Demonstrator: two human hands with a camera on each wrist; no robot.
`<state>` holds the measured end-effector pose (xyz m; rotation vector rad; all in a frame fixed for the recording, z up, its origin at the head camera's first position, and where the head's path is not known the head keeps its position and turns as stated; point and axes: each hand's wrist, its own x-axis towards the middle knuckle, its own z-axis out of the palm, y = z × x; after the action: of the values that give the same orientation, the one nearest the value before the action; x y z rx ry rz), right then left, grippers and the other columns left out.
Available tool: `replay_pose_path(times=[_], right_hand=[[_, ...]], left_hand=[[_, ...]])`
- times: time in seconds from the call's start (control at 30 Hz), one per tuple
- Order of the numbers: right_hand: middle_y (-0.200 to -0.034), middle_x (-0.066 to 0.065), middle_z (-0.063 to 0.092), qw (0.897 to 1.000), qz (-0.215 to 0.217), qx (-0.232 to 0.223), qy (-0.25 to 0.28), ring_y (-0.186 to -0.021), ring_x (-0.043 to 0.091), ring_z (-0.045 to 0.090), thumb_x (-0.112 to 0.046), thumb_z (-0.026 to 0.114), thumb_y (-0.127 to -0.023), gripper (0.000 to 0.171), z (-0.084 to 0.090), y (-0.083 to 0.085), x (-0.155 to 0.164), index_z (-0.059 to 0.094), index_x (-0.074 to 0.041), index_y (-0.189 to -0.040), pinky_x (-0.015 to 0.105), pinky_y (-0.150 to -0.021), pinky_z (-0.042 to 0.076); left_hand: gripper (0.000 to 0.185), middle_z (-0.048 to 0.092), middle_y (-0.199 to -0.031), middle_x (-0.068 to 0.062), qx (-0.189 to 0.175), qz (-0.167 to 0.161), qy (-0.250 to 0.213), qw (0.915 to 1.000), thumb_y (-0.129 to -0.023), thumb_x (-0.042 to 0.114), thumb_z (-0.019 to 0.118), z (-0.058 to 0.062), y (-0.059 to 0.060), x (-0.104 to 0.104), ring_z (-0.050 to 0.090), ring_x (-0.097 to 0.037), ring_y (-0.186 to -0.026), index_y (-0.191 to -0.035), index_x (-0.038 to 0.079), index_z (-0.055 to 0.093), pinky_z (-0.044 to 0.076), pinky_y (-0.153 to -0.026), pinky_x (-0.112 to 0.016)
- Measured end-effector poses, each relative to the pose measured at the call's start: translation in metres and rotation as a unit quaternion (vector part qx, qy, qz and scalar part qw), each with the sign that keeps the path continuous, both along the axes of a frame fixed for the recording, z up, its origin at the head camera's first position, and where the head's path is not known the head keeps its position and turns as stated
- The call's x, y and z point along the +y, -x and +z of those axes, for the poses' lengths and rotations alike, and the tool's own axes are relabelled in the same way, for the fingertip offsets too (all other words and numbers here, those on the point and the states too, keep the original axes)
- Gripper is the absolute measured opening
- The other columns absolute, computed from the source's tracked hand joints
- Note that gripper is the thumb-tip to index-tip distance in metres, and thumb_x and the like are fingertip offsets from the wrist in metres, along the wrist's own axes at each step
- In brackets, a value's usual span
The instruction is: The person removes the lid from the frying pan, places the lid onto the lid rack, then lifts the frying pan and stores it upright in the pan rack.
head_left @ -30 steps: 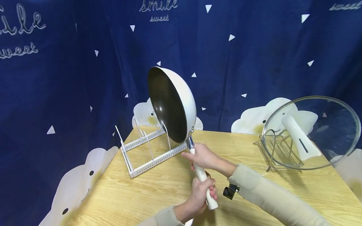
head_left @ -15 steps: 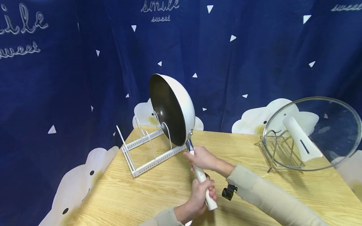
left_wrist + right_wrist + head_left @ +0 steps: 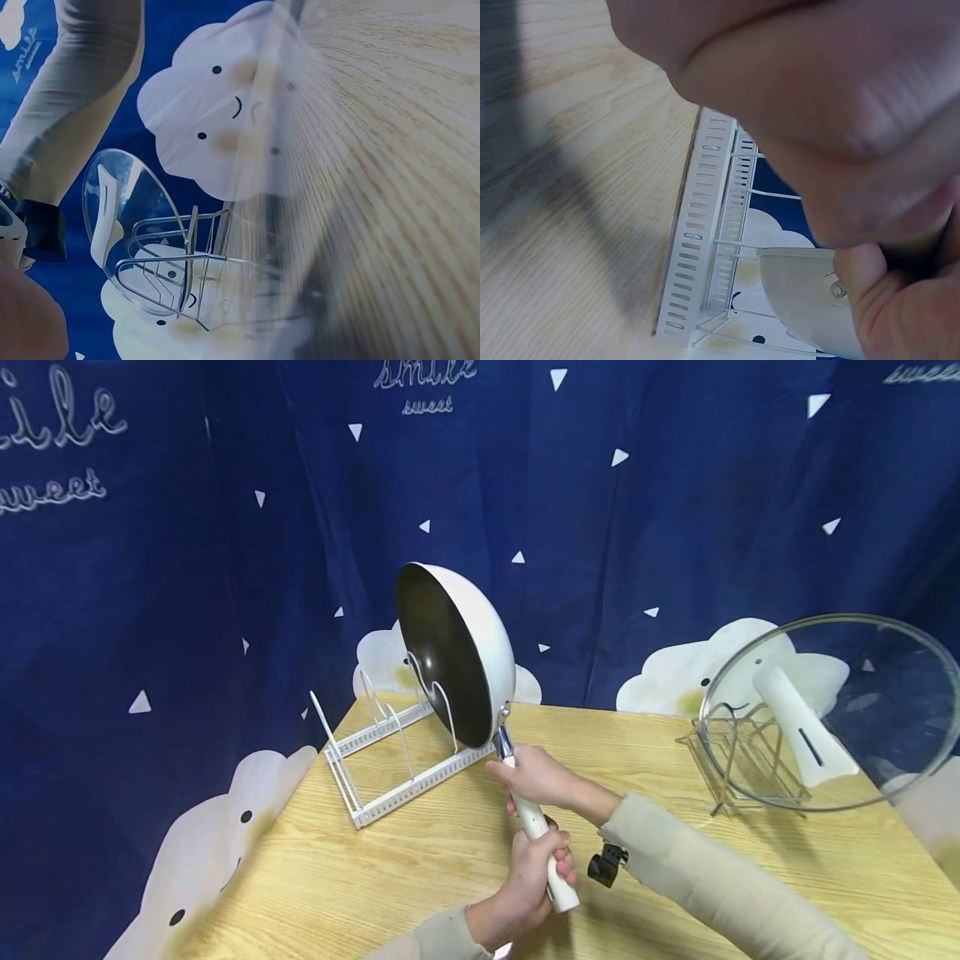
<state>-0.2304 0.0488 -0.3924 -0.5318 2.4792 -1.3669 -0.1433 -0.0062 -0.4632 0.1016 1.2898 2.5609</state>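
Item: pan (image 3: 465,652), white outside and dark inside, held on edge with its lower rim at the near end of the white rack (image 3: 390,760) on the desk (image 3: 420,868).
Handling: judged heavy at the bowl end and rigid; the long handle (image 3: 536,827) gives leverage, so the bowl is likely to swing or twist if held loosely. The coated shell looks smooth and probably slippery.
Where to hold: on the handle, one hand close to the metal neck, the other near the far end.
Right hand (image 3: 536,777): fingers wrapped round the handle just below the neck, forearm reaching in from the right.
Left hand (image 3: 536,872): fingers closed round the handle's lower end, wrist bent upward.
Nearby: glass lid (image 3: 832,710) stands in a wire holder (image 3: 738,760), well apart to the right.
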Motion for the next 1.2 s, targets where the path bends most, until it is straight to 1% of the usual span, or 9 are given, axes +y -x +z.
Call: replay_pose_path(times=[0.1, 0.3, 0.47, 0.57, 0.63, 0.7, 0.93, 1.03, 1.2], right_hand=[[-0.055, 0.008, 0.055, 1.000, 0.002, -0.002, -0.005, -0.043, 0.018, 0.059, -0.025, 0.053, -0.095, 0.029, -0.001, 0.001, -0.001, 0.052, -0.001, -0.080, 0.032, -0.046, 0.051], [-0.056, 0.009, 0.056, 1.000, 0.008, -0.008, -0.008, -0.043, 0.019, 0.059, -0.023, 0.052, -0.096, 0.028, -0.002, 0.003, -0.002, 0.052, 0.000, -0.080, 0.033, -0.046, 0.051], [-0.055, 0.009, 0.056, 1.000, 0.009, -0.013, -0.009, -0.043, 0.018, 0.059, -0.023, 0.052, -0.096, 0.029, -0.004, 0.004, -0.004, 0.051, 0.003, -0.083, 0.033, -0.045, 0.050], [-0.054, 0.009, 0.056, 1.000, 0.007, -0.015, -0.016, -0.042, 0.018, 0.059, -0.024, 0.053, -0.096, 0.030, -0.005, 0.005, -0.005, 0.052, 0.003, -0.081, 0.032, -0.045, 0.050], [-0.053, 0.009, 0.056, 1.000, 0.004, -0.016, -0.020, -0.042, 0.018, 0.058, -0.023, 0.053, -0.095, 0.029, -0.005, 0.006, -0.006, 0.051, 0.000, -0.078, 0.032, -0.045, 0.049], [-0.052, 0.009, 0.056, 1.000, 0.001, -0.016, -0.025, -0.042, 0.018, 0.058, -0.024, 0.053, -0.095, 0.031, -0.006, 0.007, -0.008, 0.052, 0.000, -0.076, 0.031, -0.045, 0.049], [-0.052, 0.008, 0.055, 0.999, -0.010, -0.033, -0.020, -0.041, 0.016, 0.057, -0.023, 0.053, -0.095, 0.031, -0.009, 0.008, -0.009, 0.052, 0.006, -0.084, 0.029, -0.043, 0.047], [-0.053, 0.009, 0.055, 0.999, -0.009, -0.035, -0.017, -0.041, 0.016, 0.057, -0.023, 0.053, -0.095, 0.030, -0.010, 0.009, -0.010, 0.051, 0.005, -0.084, 0.029, -0.043, 0.048], [-0.054, 0.011, 0.056, 0.999, 0.000, -0.036, -0.017, -0.040, 0.017, 0.057, -0.021, 0.053, -0.095, 0.026, -0.010, 0.012, -0.011, 0.048, -0.002, -0.079, 0.031, -0.044, 0.050]], left_hand=[[0.021, 0.038, -0.054, 0.005, -0.008, 0.003, -0.001, 1.0000, -0.074, 0.001, 0.052, 0.000, 0.000, -0.001, 0.039, -0.003, -0.042, -0.073, 0.013, 0.034, 0.040, -0.040, -0.018], [0.020, 0.038, -0.055, 0.006, -0.021, 0.002, -0.006, 0.9998, -0.076, -0.001, 0.048, 0.000, 0.001, -0.001, 0.038, -0.002, -0.043, -0.073, 0.013, 0.034, 0.039, -0.040, -0.016], [0.020, 0.037, -0.056, 0.006, -0.034, 0.006, -0.009, 0.9994, -0.075, 0.000, 0.049, 0.000, 0.002, -0.001, 0.037, -0.001, -0.043, -0.076, 0.013, 0.034, 0.038, -0.041, -0.015], [0.020, 0.037, -0.056, 0.006, -0.037, 0.009, -0.010, 0.9992, -0.074, 0.001, 0.050, -0.001, 0.003, -0.001, 0.037, -0.001, -0.043, -0.077, 0.013, 0.034, 0.039, -0.041, -0.015], [0.019, 0.037, -0.056, 0.006, -0.037, 0.012, -0.012, 0.9992, -0.075, 0.001, 0.050, -0.002, 0.003, -0.001, 0.037, -0.002, -0.043, -0.078, 0.012, 0.035, 0.039, -0.041, -0.015], [0.018, 0.037, -0.056, 0.007, -0.037, 0.014, -0.014, 0.9991, -0.076, 0.001, 0.049, -0.002, 0.004, -0.002, 0.037, -0.002, -0.044, -0.077, 0.012, 0.035, 0.039, -0.041, -0.015], [0.017, 0.036, -0.056, 0.007, -0.040, 0.013, -0.018, 0.9989, -0.076, 0.000, 0.047, -0.002, 0.004, -0.002, 0.035, -0.001, -0.044, -0.078, 0.013, 0.036, 0.038, -0.042, -0.014], [0.018, 0.035, -0.057, 0.007, -0.042, 0.014, -0.020, 0.9988, -0.077, 0.000, 0.046, -0.002, 0.005, -0.002, 0.035, -0.001, -0.045, -0.079, 0.013, 0.035, 0.037, -0.042, -0.014], [0.020, 0.036, -0.057, 0.008, -0.048, 0.018, -0.023, 0.9984, -0.075, 0.001, 0.049, -0.002, 0.008, -0.002, 0.036, -0.001, -0.045, -0.079, 0.013, 0.033, 0.037, -0.042, -0.013]])
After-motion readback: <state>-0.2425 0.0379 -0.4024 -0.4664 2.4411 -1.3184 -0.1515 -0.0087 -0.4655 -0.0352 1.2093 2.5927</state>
